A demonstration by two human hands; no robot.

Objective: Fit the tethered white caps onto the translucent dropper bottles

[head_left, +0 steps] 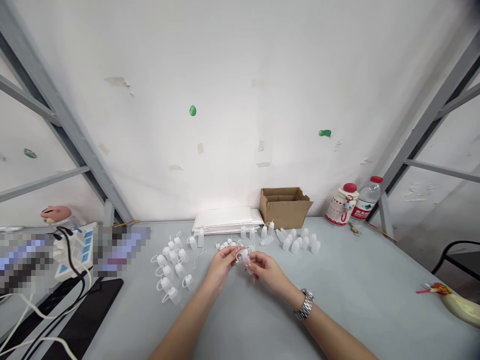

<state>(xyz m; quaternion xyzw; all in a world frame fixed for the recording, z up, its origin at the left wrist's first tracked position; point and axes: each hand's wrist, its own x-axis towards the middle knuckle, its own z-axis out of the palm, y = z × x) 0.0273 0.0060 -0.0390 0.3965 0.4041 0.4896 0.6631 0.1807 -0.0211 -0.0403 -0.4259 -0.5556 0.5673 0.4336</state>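
Near the middle of the grey table (240,320), my left hand (224,261) pinches the white cap end of a small translucent bottle (245,258). My right hand (264,267) is closed on the body of the same bottle, which is tilted between the hands. Just behind them lies a small pile of white caps (226,243). Several capped bottles with looped straps (168,272) stand to the left, and more capped ones (264,231) stand at the back. Several bottles without visible caps (296,245) are grouped at the right.
An open cardboard box (287,212) and a stack of white sheets (225,220) are against the wall. A power strip (77,250) with cables and a black pad (90,320) lie left. A white jar (341,205) and a water bottle (365,202) stand back right.
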